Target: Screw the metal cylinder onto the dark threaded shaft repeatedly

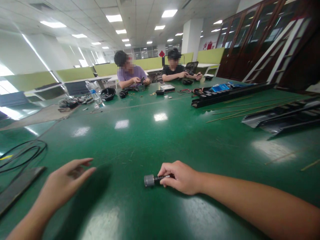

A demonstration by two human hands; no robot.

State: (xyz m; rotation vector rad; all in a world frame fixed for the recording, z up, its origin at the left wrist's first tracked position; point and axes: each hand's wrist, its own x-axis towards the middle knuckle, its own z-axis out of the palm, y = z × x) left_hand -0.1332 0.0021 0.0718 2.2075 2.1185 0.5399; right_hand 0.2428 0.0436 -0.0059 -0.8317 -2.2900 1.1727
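Observation:
My right hand is closed around the black body of a small flashlight. Its wide grey head sticks out to the left of my fingers, while the tail end is hidden in my palm. The flashlight lies low over the green table top, at or very near its surface. Off to the left, my left hand hovers above the table with thumb and fingers apart and nothing between them, casting a shadow beside it.
Black cable and a flat dark bar lie at the left. Long black channels and thin rods occupy the right. A bottle stands at the far left. Two people sit across, handling small dark items.

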